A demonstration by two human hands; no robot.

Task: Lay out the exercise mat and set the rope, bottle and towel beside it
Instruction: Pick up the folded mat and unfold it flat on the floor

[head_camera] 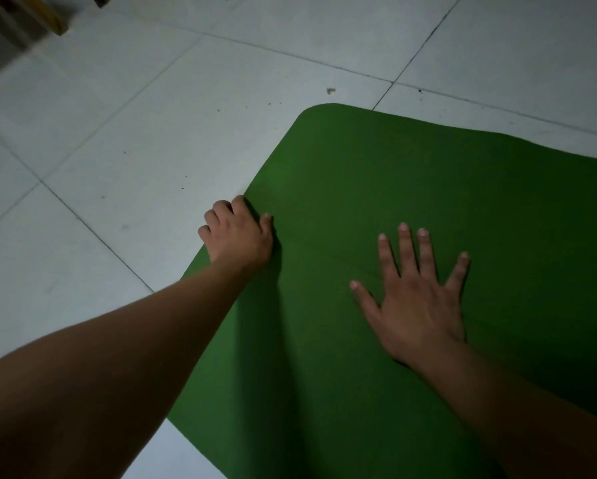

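A green exercise mat (411, 188) lies unrolled and flat on the tiled floor, its rounded far corner at the upper middle. My left hand (238, 236) grips the mat's left edge, fingers curled under it and thumb on top. My right hand (418, 299) rests palm down on the mat's surface with its fingers spread apart, holding nothing. Rope, bottle and towel are not in view.
Pale grey floor tiles (134, 160) with dark grout lines and a few specks of dirt surround the mat to the left and beyond. A piece of wooden furniture (53, 15) stands at the far upper left corner.
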